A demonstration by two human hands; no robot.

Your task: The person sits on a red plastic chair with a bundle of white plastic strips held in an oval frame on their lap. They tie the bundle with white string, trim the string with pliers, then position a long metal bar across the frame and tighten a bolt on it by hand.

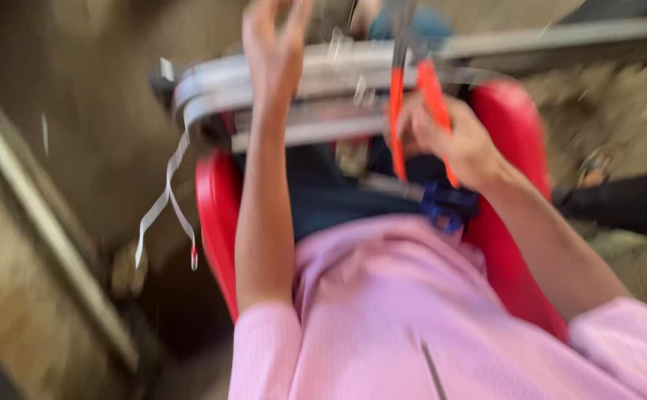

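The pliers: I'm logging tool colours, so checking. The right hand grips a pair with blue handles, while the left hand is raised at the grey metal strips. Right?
Not quite. In the head view the pliers in the right hand have red-orange handles, not blue. The rest stands: the left hand is raised at the grey metal strips.

You have two bare hands in view, the left hand (273, 46) and the right hand (449, 141). Count one red-handled tool (412, 111), one red plastic chair (512, 148), one grey metal frame (323, 81), one white strap (164, 200) and one blue-handled tool (446, 204).
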